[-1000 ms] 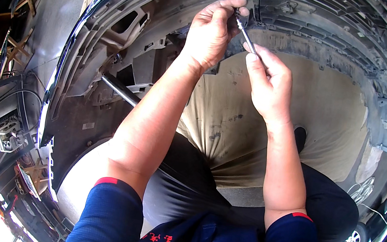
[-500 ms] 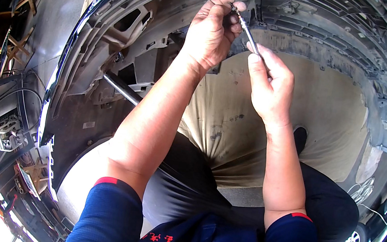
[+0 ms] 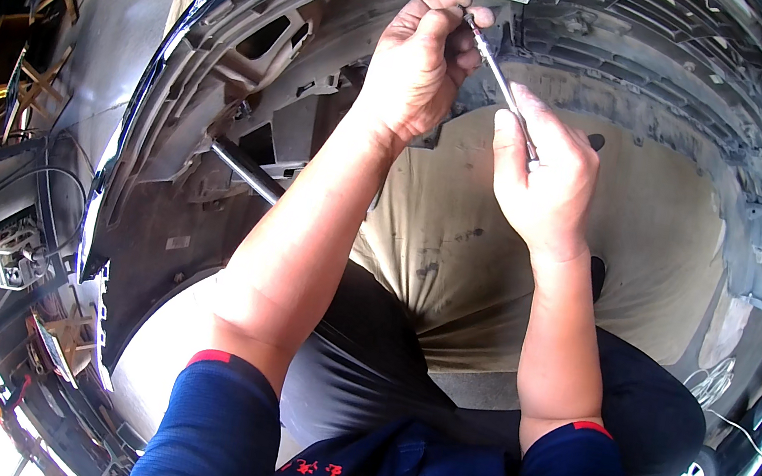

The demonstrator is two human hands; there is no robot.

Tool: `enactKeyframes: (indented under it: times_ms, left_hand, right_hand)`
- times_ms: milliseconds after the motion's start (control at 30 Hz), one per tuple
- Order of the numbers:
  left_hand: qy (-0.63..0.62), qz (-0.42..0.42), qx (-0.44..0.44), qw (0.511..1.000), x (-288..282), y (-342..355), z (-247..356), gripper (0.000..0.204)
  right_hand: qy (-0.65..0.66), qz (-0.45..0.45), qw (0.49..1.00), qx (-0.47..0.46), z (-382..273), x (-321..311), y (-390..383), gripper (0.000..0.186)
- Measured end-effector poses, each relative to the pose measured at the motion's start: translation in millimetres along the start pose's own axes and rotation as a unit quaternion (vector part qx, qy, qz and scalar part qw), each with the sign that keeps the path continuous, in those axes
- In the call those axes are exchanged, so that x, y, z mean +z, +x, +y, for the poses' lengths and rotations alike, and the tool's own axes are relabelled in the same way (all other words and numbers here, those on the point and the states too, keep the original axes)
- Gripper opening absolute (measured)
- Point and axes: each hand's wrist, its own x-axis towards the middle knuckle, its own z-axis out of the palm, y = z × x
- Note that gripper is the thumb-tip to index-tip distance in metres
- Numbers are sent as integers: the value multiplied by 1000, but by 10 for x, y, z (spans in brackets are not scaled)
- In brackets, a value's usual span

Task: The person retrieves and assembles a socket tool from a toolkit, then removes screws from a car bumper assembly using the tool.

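Head view: a thin metal screwdriver (image 3: 504,80) is gripped in the curled fingers of the right hand (image 3: 545,179) — its tip is pinched by the left hand (image 3: 421,60) at the far side, against the grey inner face of a car bumper (image 3: 226,84). A metal tube (image 3: 247,173) lies left.
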Motion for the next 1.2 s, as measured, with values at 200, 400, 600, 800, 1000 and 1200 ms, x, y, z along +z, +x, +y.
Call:
enactKeyframes:
  times_ms: [200, 400, 600, 800, 1000, 1200]
  left_hand:
    - [-81, 6, -44, 996, -34, -65, 63, 17]
    - [-55, 55, -20, 997, 3, -84, 87, 19]
    - [-94, 66, -46, 992, -9, -13, 162, 19]
    - [-39, 49, -38, 997, -2, -13, 184, 29]
    - [-32, 58, -53, 996, 48, -71, 268, 27]
    - [-44, 56, -66, 995, 72, -64, 312, 33]
  right_hand:
    - [109, 9, 990, 92, -119, 99, -37, 22]
    - [96, 39, 994, 45, -167, 238, 1, 22]
    - [91, 61, 994, 22, -279, 350, 78, 23]
    - [98, 84, 991, 38, -420, 415, 142, 24]
    - [87, 37, 989, 117, -661, 430, 182, 25]
    - [199, 4, 952, 232, -776, 494, 211, 22]
